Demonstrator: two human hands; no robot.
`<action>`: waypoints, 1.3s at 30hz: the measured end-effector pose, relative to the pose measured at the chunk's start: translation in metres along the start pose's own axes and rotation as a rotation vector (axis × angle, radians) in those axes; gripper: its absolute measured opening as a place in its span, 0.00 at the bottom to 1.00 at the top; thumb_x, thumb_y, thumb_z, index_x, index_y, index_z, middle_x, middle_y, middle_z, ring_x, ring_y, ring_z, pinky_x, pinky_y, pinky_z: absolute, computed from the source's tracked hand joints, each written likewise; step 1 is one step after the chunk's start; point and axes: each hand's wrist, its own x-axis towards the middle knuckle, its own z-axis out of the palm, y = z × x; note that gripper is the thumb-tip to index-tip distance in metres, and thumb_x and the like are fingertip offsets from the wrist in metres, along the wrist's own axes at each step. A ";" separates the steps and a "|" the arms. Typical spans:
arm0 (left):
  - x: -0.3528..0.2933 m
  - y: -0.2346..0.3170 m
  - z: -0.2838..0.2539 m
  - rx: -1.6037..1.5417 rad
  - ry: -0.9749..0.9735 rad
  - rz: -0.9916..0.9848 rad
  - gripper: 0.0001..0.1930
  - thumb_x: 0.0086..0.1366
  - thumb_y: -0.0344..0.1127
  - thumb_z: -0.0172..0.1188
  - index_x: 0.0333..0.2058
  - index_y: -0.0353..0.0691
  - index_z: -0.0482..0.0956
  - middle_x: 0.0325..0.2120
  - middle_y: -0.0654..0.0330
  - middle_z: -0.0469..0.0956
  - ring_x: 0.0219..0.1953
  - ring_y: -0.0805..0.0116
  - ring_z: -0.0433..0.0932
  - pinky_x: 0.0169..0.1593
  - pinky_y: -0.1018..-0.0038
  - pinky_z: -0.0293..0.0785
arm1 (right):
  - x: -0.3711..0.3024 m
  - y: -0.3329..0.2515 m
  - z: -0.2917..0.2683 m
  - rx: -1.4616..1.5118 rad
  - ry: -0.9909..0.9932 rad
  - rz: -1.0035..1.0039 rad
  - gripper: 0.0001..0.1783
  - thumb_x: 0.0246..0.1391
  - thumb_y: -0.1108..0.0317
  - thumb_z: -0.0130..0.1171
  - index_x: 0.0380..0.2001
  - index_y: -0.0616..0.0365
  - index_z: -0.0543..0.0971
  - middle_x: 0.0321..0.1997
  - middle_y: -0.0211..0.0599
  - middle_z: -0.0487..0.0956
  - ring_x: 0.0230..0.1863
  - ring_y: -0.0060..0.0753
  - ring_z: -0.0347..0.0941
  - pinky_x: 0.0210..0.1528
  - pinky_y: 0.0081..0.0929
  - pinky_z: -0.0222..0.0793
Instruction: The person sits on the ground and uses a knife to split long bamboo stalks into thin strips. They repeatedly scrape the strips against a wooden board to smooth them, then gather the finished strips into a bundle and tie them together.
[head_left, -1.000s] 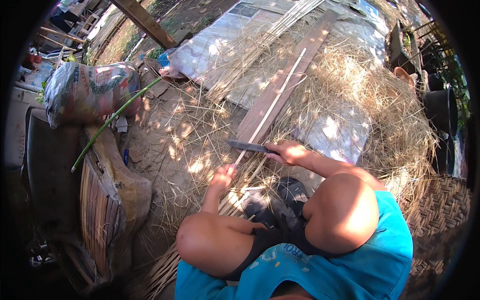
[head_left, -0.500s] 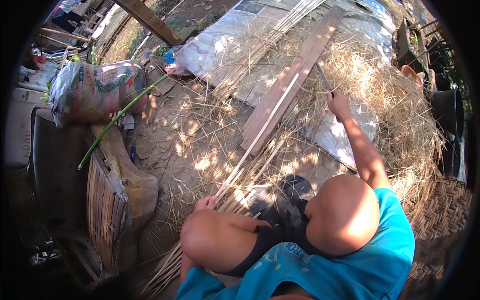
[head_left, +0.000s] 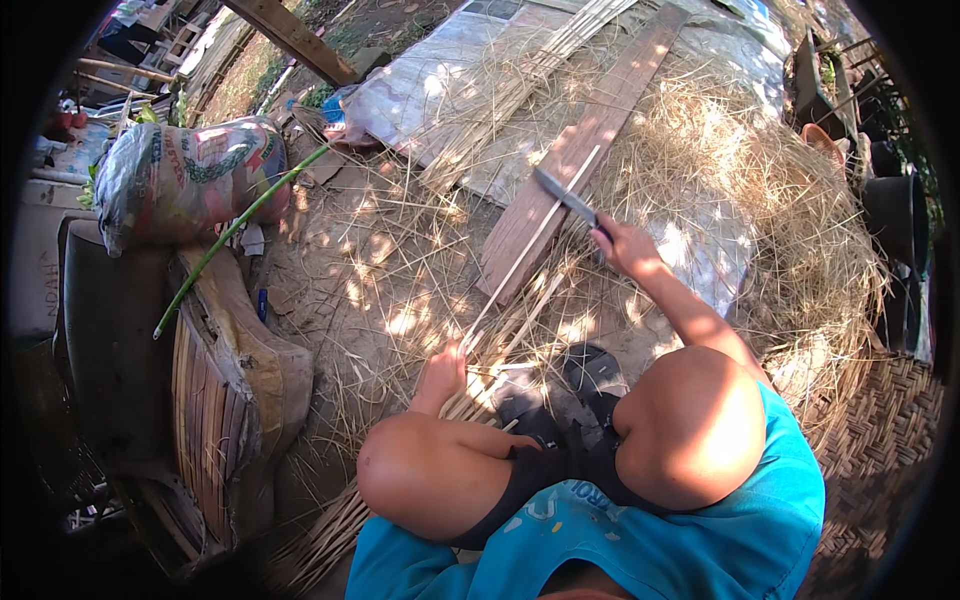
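Note:
My left hand (head_left: pixel 443 374), just beyond my left knee, is closed on the near end of a long pale bamboo strip (head_left: pixel 527 250). The strip's far part lies along a brown wooden board (head_left: pixel 628 95) that slants away from me. In my right hand (head_left: pixel 630 248) is a knife (head_left: pixel 566 194) with a dark handle, my fingers wrapped round it. Its blade lies crosswise over the strip, above the board. Whether the edge bites into the strip I cannot tell. More split strips (head_left: pixel 525 325) lie on the ground between my left hand and the board.
Fine shavings (head_left: pixel 800 240) are heaped to the right. Long pale strips (head_left: pixel 540 75) lie left of the board on a sheet (head_left: pixel 420 95). At left are a stuffed sack (head_left: pixel 195 180), a green stalk (head_left: pixel 240 225) and a worn wooden block (head_left: pixel 255 370). A woven mat (head_left: pixel 880 450) lies at lower right.
My right hand has swung left with the knife, from beside the shavings to across the strip. My left hand has moved forward and slightly right, still holding the strip.

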 end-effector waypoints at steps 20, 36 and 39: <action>-0.038 -0.052 -0.011 -0.568 -0.264 -0.440 0.25 0.77 0.52 0.44 0.29 0.36 0.75 0.17 0.61 0.73 0.22 0.71 0.74 0.30 0.66 0.70 | 0.034 0.036 -0.020 0.074 0.227 0.015 0.21 0.70 0.50 0.48 0.51 0.56 0.76 0.26 0.54 0.81 0.32 0.64 0.79 0.36 0.55 0.74; -0.003 0.004 -0.014 -0.024 -0.079 -0.112 0.17 0.75 0.44 0.46 0.40 0.35 0.75 0.33 0.36 0.80 0.40 0.33 0.79 0.46 0.44 0.72 | 0.013 0.009 0.002 0.097 0.036 -0.012 0.25 0.70 0.47 0.48 0.56 0.56 0.73 0.23 0.52 0.81 0.32 0.60 0.81 0.39 0.54 0.75; 0.001 0.015 -0.024 -0.207 -0.021 -0.048 0.16 0.74 0.42 0.47 0.37 0.34 0.76 0.32 0.38 0.79 0.37 0.31 0.77 0.43 0.44 0.70 | -0.013 -0.047 0.025 0.088 -0.269 -0.141 0.23 0.69 0.46 0.49 0.58 0.48 0.73 0.32 0.54 0.82 0.36 0.57 0.81 0.41 0.53 0.76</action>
